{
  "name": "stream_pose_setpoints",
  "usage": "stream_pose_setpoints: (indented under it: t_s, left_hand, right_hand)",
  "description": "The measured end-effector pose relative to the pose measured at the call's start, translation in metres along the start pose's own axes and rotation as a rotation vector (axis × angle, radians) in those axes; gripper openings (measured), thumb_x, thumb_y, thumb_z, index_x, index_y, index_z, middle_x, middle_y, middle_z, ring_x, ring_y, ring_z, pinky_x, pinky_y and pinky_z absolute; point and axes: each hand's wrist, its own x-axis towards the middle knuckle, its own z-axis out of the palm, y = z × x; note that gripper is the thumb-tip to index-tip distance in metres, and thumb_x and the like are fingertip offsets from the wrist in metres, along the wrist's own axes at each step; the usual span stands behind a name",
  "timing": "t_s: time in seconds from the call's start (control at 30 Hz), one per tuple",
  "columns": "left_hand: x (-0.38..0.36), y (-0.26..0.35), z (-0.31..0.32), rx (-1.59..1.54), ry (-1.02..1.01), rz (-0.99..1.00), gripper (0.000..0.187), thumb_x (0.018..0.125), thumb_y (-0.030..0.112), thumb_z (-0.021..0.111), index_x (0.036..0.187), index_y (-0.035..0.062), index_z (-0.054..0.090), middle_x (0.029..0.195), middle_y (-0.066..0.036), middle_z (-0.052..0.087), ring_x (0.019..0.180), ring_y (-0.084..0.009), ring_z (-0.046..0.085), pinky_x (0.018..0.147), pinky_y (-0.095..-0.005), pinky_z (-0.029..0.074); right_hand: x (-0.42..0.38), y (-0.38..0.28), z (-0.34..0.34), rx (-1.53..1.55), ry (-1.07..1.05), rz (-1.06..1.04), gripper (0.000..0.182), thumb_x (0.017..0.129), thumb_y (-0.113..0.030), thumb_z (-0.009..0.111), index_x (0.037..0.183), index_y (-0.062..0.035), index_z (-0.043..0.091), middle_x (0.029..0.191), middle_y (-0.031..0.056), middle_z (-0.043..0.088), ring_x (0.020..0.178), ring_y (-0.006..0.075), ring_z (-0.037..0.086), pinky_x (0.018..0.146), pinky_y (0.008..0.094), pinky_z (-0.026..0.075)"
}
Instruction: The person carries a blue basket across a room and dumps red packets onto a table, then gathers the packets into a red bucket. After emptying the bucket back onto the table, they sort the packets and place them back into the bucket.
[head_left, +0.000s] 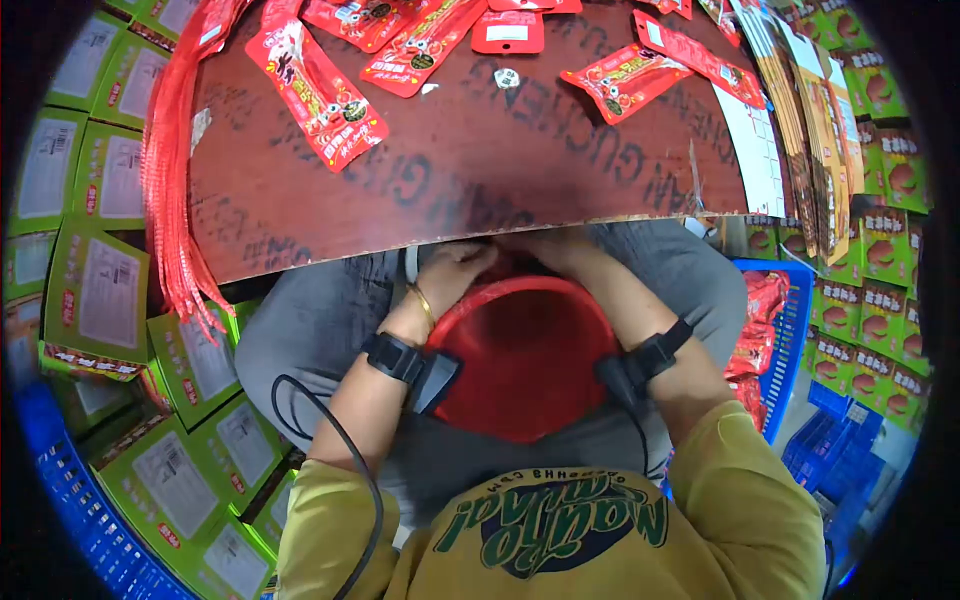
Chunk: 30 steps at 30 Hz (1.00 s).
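Observation:
A red plastic basin (pixel 525 365) sits in my lap between my forearms, its inside in shadow. My left hand (pixel 455 268) is at the basin's far left rim, just under the table edge, with its fingers bent inward and their tips in shadow. Close by on the right, my right hand (pixel 560 250) reaches over the far rim, its fingers hidden beneath the table edge. Whether either hand holds something I cannot make out. On the table (pixel 440 190) above lie red snack packets (pixel 318 100), several of them heaped toward the back.
Red strips (pixel 175 180) hang over the table's left edge. Flattened cardboard (pixel 815 130) stands at its right edge. Green boxes (pixel 100 290) are stacked at left, more green packs (pixel 870 300) at right. A blue crate (pixel 790 320) holds red packets. A black cable (pixel 365 480) crosses my left arm.

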Motion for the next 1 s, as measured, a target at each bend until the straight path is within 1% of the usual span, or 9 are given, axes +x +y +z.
stream_pose_setpoints:
  t_s: [0.2,0.3,0.47,0.53,0.6,0.67,0.73,0.8,1.0]
  left_hand:
    - [0.012,-0.08,0.003,-1.308,0.267,-0.357,0.014,0.088,0.011,0.049,0.094,0.0025,0.059,0.085,-0.016,0.066,0.076,-0.028,0.064,0.063,-0.0419,0.048]
    - [0.004,-0.018,-0.001,0.692,0.095,-0.022,0.019,0.082,0.01,0.053,0.097,0.0051,0.063,0.099,-0.017,0.065,0.081,-0.0332,0.063,0.065,-0.0441,0.049]
    - [0.01,-0.022,0.024,0.499,0.246,0.301,0.035,0.082,0.008,0.053,0.116,0.006,0.061,0.113,-0.016,0.063,0.1,-0.0326,0.061,0.086,-0.0403,0.048]
    - [0.011,0.005,0.026,-0.891,0.209,-0.344,0.03,0.086,0.011,0.054,0.115,0.006,0.062,0.108,-0.012,0.066,0.094,-0.028,0.063,0.082,-0.0346,0.05]
    - [0.012,-0.013,0.019,-0.148,0.294,0.101,0.025,0.088,0.012,0.056,0.111,0.0064,0.062,0.1,-0.007,0.066,0.085,-0.022,0.061,0.072,-0.0312,0.049]
    - [0.006,-0.025,0.014,0.604,0.326,0.528,0.019,0.089,0.013,0.059,0.107,0.0069,0.063,0.092,-0.003,0.066,0.075,-0.0159,0.06,0.062,-0.0278,0.048]
    - [0.003,-0.021,0.007,-0.972,0.217,-0.39,0.013,0.087,0.017,0.067,0.097,0.0091,0.064,0.08,0.003,0.06,0.062,-0.0063,0.049,0.048,-0.0226,0.037]
    - [-0.004,0.002,-0.004,-0.408,0.296,-0.352,0.013,0.083,0.018,0.072,0.09,0.0099,0.065,0.077,0.004,0.059,0.056,-0.0063,0.046,0.045,-0.024,0.034]
    - [0.01,-0.069,-0.05,-1.566,0.686,-0.435,0.017,0.093,0.017,0.054,0.107,0.0097,0.059,0.081,-0.001,0.061,0.064,-0.0118,0.055,0.049,-0.0259,0.042]
  right_hand:
    - [-0.02,0.002,0.004,0.645,0.012,0.053,0.052,0.084,-0.032,0.069,0.127,-0.0068,0.053,0.124,0.0092,0.059,0.111,0.0243,0.057,0.095,0.0367,0.045]
    - [-0.008,-0.008,0.005,0.357,-0.324,0.096,0.051,0.081,-0.036,0.072,0.121,-0.0081,0.058,0.122,0.008,0.06,0.11,0.0217,0.057,0.097,0.0368,0.044]
    - [0.002,-0.014,0.01,0.28,-0.253,0.096,0.036,0.083,-0.02,0.071,0.113,-0.0035,0.063,0.108,0.0091,0.066,0.099,0.0205,0.062,0.093,0.0345,0.047]
    - [0.007,0.004,0.016,0.328,-0.309,0.098,0.048,0.08,-0.03,0.072,0.119,-0.0056,0.059,0.117,0.0097,0.062,0.109,0.0224,0.056,0.096,0.036,0.044]
    - [0.002,0.001,0.013,0.385,-0.367,0.104,0.06,0.078,-0.04,0.073,0.125,-0.0077,0.055,0.125,0.0102,0.058,0.119,0.0244,0.051,0.1,0.0374,0.04]
    - [-0.015,-0.011,0.005,0.164,0.268,-0.008,0.034,0.084,-0.024,0.069,0.111,-0.005,0.063,0.109,0.0087,0.065,0.1,0.0229,0.061,0.09,0.0358,0.048]
    - [0.004,0.039,-0.005,-0.01,0.579,-0.197,0.03,0.087,-0.023,0.064,0.114,-0.0095,0.06,0.111,0.007,0.064,0.098,0.0218,0.062,0.087,0.0356,0.049]
    - [-0.015,0.017,-0.038,1.161,0.471,0.564,0.025,0.091,-0.023,0.058,0.112,-0.0097,0.057,0.102,0.0057,0.065,0.091,0.0201,0.063,0.079,0.0342,0.051]
    - [-0.018,0.09,-0.039,1.894,-0.488,0.049,0.018,0.094,-0.021,0.054,0.104,-0.0061,0.057,0.085,0.0026,0.062,0.069,0.015,0.058,0.065,0.0263,0.049]
